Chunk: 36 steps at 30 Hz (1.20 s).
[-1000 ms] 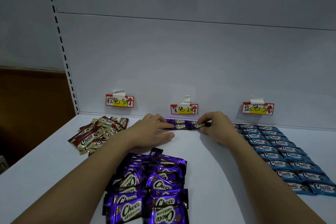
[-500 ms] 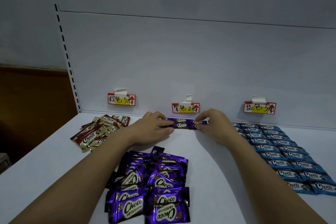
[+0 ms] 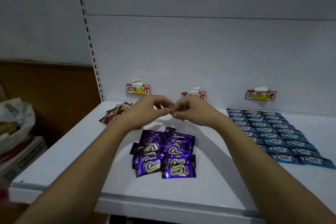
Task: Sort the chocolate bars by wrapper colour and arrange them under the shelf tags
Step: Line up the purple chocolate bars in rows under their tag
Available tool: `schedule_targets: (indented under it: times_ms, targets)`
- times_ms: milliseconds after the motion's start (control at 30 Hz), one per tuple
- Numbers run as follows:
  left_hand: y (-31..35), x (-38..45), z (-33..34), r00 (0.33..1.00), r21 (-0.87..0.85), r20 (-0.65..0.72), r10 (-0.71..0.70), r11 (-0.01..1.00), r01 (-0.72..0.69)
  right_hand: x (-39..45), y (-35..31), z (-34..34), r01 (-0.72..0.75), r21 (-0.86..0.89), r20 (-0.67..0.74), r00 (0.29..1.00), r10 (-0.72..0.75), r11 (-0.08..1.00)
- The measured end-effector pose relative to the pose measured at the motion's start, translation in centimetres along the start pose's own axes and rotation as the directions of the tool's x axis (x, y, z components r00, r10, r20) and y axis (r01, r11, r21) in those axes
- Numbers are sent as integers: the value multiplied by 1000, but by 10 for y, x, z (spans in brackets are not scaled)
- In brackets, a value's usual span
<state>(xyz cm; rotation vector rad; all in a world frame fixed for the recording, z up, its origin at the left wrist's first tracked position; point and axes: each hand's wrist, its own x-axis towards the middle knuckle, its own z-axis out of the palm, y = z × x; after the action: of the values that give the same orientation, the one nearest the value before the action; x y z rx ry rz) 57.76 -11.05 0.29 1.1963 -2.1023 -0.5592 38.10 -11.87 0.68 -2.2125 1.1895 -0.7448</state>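
Note:
Above the white shelf (image 3: 72,160), my left hand (image 3: 149,111) and my right hand (image 3: 192,112) hover with fingertips almost meeting. Their fingers are loosely curled and I see nothing in them. They hide the shelf spot below the middle purple tag (image 3: 201,95). A loose pile of purple bars (image 3: 163,152) lies just in front of the hands. Brown-and-gold bars (image 3: 112,116) are heaped at the back left under the brown tag (image 3: 138,89). Blue bars (image 3: 269,129) lie in neat rows on the right under the blue tag (image 3: 260,95).
The shelf's white back panel rises behind the tags, with a slotted upright (image 3: 89,42) at its left edge. A white plastic bag (image 3: 16,114) sits on a box off the shelf's left side. The shelf's front edge (image 3: 163,203) runs near my forearms.
Both hands have lifted off the purple bars laid at the back and come together nearer to me. The view has also shifted, so those bars are now hidden behind the hands.

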Motion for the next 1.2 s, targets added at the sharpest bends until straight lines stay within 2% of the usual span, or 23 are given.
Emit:
schedule_targets:
  times_ms: [133,367,700,833,933,1067,1133,1200]
  targets:
    - [3,-40,-10,998,87,-1,-57,995,57,-25,-17,8,18,-19,84,996,-17,1000]
    - [12,-84,-11,981,149,102,-164,978,148,-60,-35,19,-38,-155,155,986,62,987]
    - [19,-87,-1,948,181,76,-308,940,290,-72,-50,39,-109,-297,31,992,123,949]
    - [23,-79,0,941,189,91,-327,933,306,-69,-56,46,-137,-362,42,986,163,922]
    - [21,-69,-6,955,109,22,-295,950,291,-62,-54,43,-171,-261,58,979,193,950]
    - [14,-47,-20,958,-64,-105,-268,963,262,-48,-43,26,-213,37,-63,975,215,976]
    - [10,-32,-24,946,-156,-125,-300,947,280,-39,-34,16,-239,219,-97,960,264,946]
    - [5,-18,-26,933,-240,-99,-346,918,315,-29,-23,6,-265,297,-87,949,303,917]
